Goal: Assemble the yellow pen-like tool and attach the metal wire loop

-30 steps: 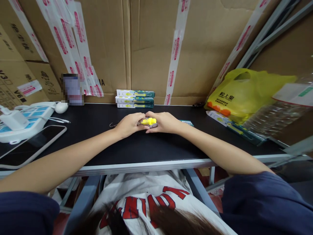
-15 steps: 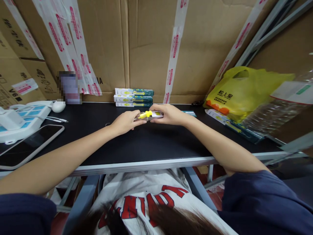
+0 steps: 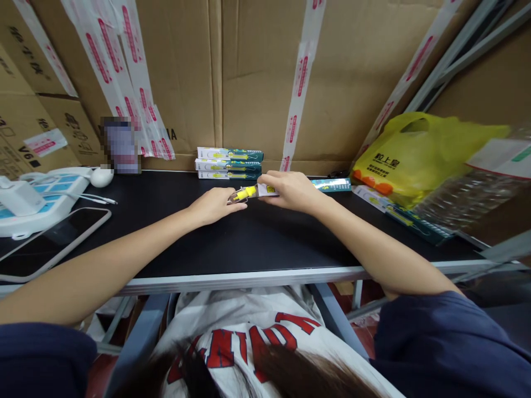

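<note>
Over the middle of the black tabletop, both my hands are closed on one line of things. My left hand (image 3: 213,205) pinches the end of a yellow tool (image 3: 246,192) with a clear part and a thin metal wire loop. My right hand (image 3: 292,190) grips a narrow box (image 3: 332,184), whose white end shows at the fingers and whose teal end shows beyond the wrist. The tool lies against the white end; whether it is partly inside the box I cannot tell. Behind my hands is a stack of similar boxes (image 3: 229,165).
At the right stand a yellow plastic bag (image 3: 398,160) and a clear plastic bottle (image 3: 456,199), with another narrow box (image 3: 404,215) before them. At the left lie a phone (image 3: 53,243) and a power strip (image 3: 62,202). A cardboard wall (image 3: 257,83) closes the back.
My right hand has shifted slightly right, away from the left. More of the box's teal end shows past my right wrist. The left hand still pinches the tool.
</note>
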`<action>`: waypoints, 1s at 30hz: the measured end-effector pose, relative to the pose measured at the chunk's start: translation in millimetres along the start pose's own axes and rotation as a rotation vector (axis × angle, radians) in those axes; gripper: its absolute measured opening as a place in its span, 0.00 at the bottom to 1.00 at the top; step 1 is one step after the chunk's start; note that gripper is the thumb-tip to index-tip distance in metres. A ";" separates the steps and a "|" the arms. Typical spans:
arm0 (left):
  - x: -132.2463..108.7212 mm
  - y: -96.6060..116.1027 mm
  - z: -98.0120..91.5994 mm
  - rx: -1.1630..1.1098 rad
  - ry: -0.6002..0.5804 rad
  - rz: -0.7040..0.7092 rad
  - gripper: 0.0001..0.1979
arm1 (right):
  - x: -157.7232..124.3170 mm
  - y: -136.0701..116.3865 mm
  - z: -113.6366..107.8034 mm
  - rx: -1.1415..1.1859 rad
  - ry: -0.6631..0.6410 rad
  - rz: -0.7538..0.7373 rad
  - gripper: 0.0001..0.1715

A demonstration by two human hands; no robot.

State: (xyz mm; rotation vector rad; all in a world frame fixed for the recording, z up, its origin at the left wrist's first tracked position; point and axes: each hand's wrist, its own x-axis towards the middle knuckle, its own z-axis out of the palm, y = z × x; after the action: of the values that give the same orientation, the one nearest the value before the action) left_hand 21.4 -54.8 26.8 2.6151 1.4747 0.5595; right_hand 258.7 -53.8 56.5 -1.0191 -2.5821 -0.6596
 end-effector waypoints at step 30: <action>-11.5 17.8 -3.3 0.216 0.191 0.239 0.29 | -1.4 -24.5 13.4 -0.006 -0.158 -0.083 0.21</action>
State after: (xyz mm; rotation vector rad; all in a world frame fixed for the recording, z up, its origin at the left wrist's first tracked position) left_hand 29.2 -74.3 31.3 3.0075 1.3469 0.7278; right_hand 241.3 -63.6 36.9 -1.0088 -2.7733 -0.6309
